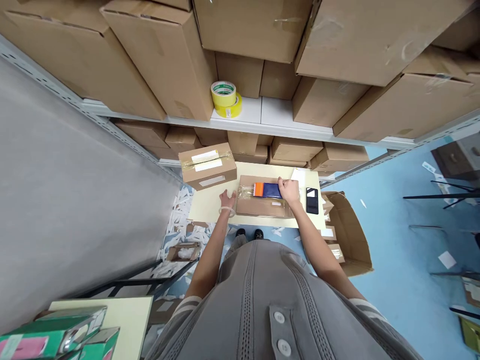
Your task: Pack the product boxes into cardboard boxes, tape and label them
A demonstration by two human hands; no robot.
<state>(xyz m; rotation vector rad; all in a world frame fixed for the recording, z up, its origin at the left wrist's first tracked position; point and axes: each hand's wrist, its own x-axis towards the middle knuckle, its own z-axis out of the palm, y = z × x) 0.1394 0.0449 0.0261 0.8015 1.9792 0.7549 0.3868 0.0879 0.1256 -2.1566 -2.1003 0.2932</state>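
Observation:
On the cream table [204,212] a flat cardboard box [258,207] lies in front of me, with clear tape across its left end. My right hand [289,191] is closed around the right end of a dark blue tape dispenser [272,190] with an orange front, held over the top of this box. Beside the box's left edge is my left hand [227,200], fingers apart and nothing in it. Whether its fingertips touch the box I cannot tell. A taped cardboard carton [210,167] with white labels stands behind my left hand.
A phone [312,201] lies at the table's right end, near white paper [299,175]. Shelves ahead hold many cartons and yellow tape rolls [225,97]. A large open carton [347,235] stands right of the table; paper scraps [180,215] litter the floor at left.

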